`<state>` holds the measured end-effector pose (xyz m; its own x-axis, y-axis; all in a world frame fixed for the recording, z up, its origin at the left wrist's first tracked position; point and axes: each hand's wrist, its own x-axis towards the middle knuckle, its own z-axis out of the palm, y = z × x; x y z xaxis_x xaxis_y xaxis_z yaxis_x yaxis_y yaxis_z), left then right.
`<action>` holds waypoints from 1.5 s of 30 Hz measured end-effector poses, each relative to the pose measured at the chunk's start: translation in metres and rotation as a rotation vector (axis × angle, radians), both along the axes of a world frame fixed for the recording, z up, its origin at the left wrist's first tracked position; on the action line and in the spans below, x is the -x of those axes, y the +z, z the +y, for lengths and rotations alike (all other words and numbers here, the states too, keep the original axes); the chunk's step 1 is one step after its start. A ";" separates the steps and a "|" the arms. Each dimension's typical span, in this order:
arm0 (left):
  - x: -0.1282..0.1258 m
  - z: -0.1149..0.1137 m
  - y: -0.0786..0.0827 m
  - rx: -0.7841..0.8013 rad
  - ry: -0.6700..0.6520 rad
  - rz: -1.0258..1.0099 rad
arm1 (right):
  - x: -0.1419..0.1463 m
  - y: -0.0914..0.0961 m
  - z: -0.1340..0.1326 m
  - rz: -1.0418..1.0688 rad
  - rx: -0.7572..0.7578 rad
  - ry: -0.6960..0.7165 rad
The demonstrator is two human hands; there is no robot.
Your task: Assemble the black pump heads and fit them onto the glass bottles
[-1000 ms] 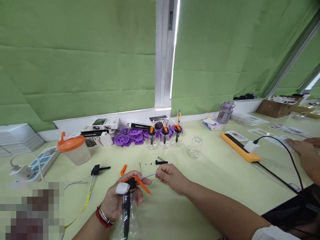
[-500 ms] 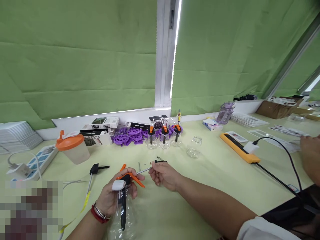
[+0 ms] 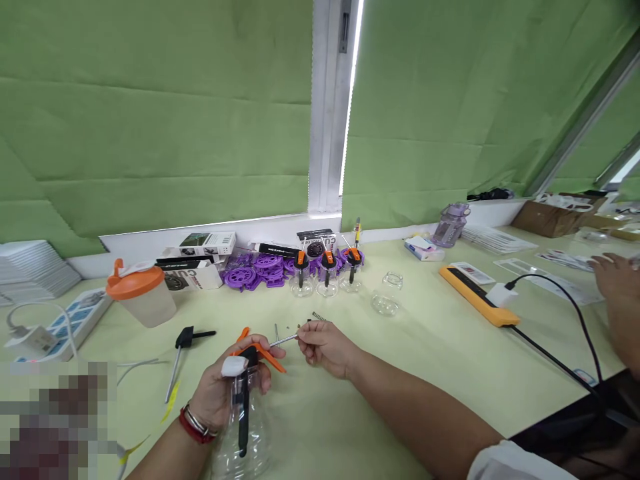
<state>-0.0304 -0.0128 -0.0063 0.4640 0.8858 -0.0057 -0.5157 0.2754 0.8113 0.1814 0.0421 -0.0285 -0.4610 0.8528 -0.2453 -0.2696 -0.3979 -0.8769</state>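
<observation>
My left hand [image 3: 213,390] is closed around the neck of a clear bottle [image 3: 257,427] with a black-and-orange top, an orange lever [image 3: 271,360] sticking out past my fingers. Inside the bottle hangs a black tube [image 3: 243,420]. A white covering [image 3: 234,366] sits at my left thumb. With pinched fingertips, my right hand [image 3: 327,348] grips the far end of a thin metal rod [image 3: 283,341], whose other end meets the top. Just beyond lie a small metal pin [image 3: 277,331] and a spring [image 3: 319,316], beside a dark part mostly hidden behind my right hand.
Several small clear jars with black-and-orange tops, one jar [image 3: 327,283] among them, stand before purple plastic parts [image 3: 267,267]. A topless clear jar [image 3: 386,303] is to their right. A black-handled tool [image 3: 185,338] lies left. Another person's hand [image 3: 617,287] is far right, past an orange power strip [image 3: 477,297].
My hands keep their hold on the bottle and the rod, with only a slight shift. At the far right, the other person's hand has moved and its fingers now spread over the papers.
</observation>
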 end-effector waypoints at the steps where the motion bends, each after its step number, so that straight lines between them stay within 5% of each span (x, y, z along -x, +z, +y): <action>1: 0.000 0.000 0.000 -0.002 0.001 -0.004 | -0.001 0.000 0.000 0.010 0.008 0.005; 15: 0.000 -0.001 0.001 0.009 -0.019 -0.005 | -0.002 -0.003 0.001 -0.074 0.026 0.040; 21: 0.001 -0.002 0.002 0.008 -0.007 -0.002 | -0.005 -0.001 0.001 -0.033 -0.171 -0.031; 25: 0.004 -0.001 0.006 0.020 0.090 -0.026 | -0.010 -0.005 0.007 -0.519 -0.535 -0.106; 29: 0.005 0.000 0.011 0.061 0.338 -0.079 | -0.006 -0.012 0.009 -1.139 -0.975 0.091; 35: 0.005 0.002 0.014 0.061 0.468 -0.140 | 0.011 -0.015 0.009 -1.465 -1.063 0.233; 39: 0.006 0.002 0.016 0.076 0.478 -0.180 | 0.010 -0.007 0.006 -1.324 -0.948 0.073; 42: 0.004 0.000 0.016 0.044 0.500 -0.209 | 0.005 0.005 -0.010 -0.894 -0.800 -0.057; 45: -0.002 -0.003 0.017 -0.038 0.510 -0.224 | 0.004 0.017 -0.038 -0.215 -0.348 0.181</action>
